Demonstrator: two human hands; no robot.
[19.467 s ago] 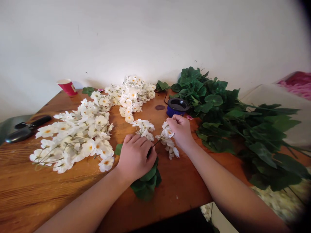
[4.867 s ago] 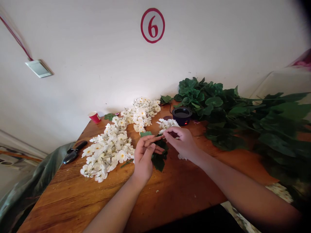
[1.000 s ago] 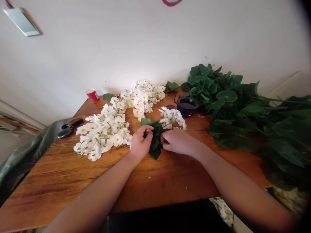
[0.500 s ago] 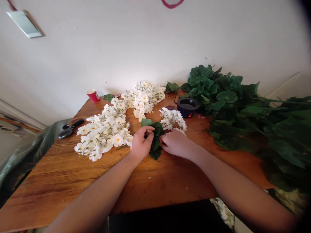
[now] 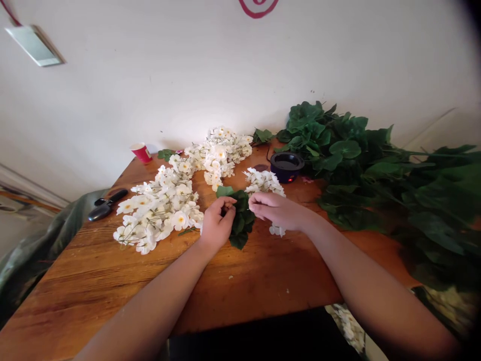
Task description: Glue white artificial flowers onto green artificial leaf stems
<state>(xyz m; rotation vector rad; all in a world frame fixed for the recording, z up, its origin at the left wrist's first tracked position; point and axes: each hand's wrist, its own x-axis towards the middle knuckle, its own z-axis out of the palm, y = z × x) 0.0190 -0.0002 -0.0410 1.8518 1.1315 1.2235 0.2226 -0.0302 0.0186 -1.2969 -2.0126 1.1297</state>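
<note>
My left hand [image 5: 216, 224] is curled shut on a bunch of dark green artificial leaves [image 5: 240, 220] lying on the wooden table [image 5: 112, 286]. My right hand [image 5: 276, 210] hovers just right of the leaves, fingertips pinched together; what they hold is too small to make out. A sprig of white artificial flowers [image 5: 263, 183] lies just beyond the right hand, and a few white blossoms [image 5: 277, 230] peek out below it.
A long heap of white flowers [image 5: 165, 205] runs from left of centre to the back [image 5: 221, 148]. A dark round pot with a red light [image 5: 287, 166] stands behind. Green foliage [image 5: 376, 170] covers the right side. A red cup [image 5: 141, 152] and a black tool [image 5: 105, 205] sit left.
My right hand has lifted slightly off the leaves and moved a little right and up, fingers now pinched. The left hand stays on the leaves. The view shifted slightly.
</note>
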